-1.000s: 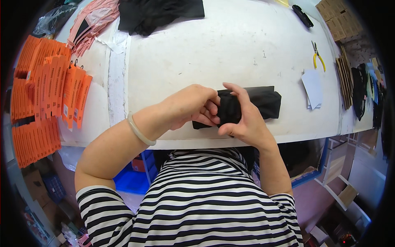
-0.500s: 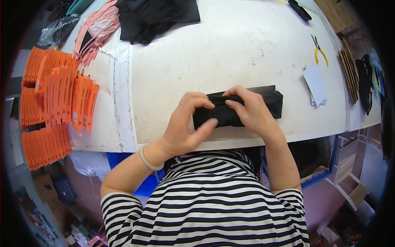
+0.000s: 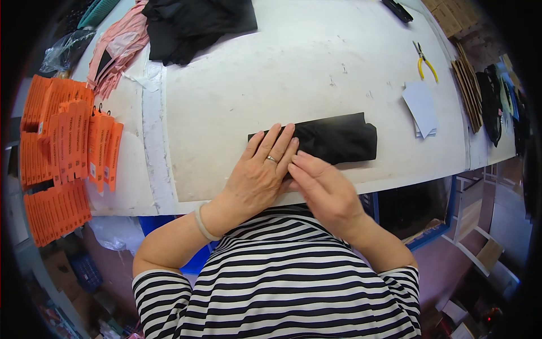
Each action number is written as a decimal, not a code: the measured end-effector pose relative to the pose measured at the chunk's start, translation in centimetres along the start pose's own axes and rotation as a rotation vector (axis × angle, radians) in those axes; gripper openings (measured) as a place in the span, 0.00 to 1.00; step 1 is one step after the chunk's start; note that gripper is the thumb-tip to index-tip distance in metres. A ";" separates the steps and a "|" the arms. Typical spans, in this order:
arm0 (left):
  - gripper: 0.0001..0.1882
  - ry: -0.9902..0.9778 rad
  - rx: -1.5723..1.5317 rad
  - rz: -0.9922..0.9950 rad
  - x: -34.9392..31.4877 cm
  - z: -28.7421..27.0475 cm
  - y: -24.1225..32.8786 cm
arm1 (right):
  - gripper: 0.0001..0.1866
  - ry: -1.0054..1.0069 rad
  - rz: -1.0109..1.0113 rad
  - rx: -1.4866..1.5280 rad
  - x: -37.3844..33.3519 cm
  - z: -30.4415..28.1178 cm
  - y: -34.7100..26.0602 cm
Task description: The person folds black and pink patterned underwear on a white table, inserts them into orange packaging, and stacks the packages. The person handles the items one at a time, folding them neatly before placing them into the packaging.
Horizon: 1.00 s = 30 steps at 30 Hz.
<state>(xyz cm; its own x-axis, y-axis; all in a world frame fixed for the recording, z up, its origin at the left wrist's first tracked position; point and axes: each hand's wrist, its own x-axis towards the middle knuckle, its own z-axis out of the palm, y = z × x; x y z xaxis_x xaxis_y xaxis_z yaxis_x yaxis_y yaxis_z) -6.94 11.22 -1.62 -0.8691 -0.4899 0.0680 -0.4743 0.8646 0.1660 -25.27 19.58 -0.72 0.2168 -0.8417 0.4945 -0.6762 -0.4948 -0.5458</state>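
Observation:
A dark black cloth (image 3: 339,138), folded into a long flat bundle, lies near the front edge of the white table. Over its left end my left hand (image 3: 257,175) is laid flat, fingers stretched out and slightly apart, with a ring on one finger. My right hand (image 3: 327,192) is at the bundle's near edge, close against the left hand's fingers. Its thumb and forefinger are pressed together; whatever is between them is hidden. The cloth's right end lies uncovered.
Stacked orange hangtag cards (image 3: 70,133) stand at the left. Behind them lie pink garments (image 3: 124,42) and a black garment (image 3: 197,25). To the right are white cards (image 3: 420,110), yellow-handled pliers (image 3: 423,63), a black tool (image 3: 398,10) and upright cardboard sheets (image 3: 467,87).
My left hand has gone from curled fingers at the cloth to lying flat on its left end. The right hand has come off the cloth's top, down and left to its near edge.

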 end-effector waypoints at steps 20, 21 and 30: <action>0.13 0.111 -0.864 -0.419 7.0 -0.2 -0.5 | 0.21 -0.189 -0.109 -0.235 -4.8 -1.4 1.7; 0.13 0.136 -0.880 -0.417 7.2 0.4 -0.4 | 0.20 -0.189 -0.107 -0.225 -4.7 -1.6 1.7; 0.07 0.063 -1.312 -0.571 5.7 0.3 -1.0 | 0.19 -0.196 -0.138 -0.163 -4.7 -1.4 2.5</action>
<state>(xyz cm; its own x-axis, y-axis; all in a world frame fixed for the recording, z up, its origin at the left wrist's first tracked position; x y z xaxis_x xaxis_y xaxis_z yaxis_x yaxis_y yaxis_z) -11.49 7.58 -1.68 -0.5826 -0.7631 -0.2796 -0.2503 -0.1589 0.9550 -28.98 22.59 -3.42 0.4359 -0.8021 0.4082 -0.7316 -0.5799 -0.3584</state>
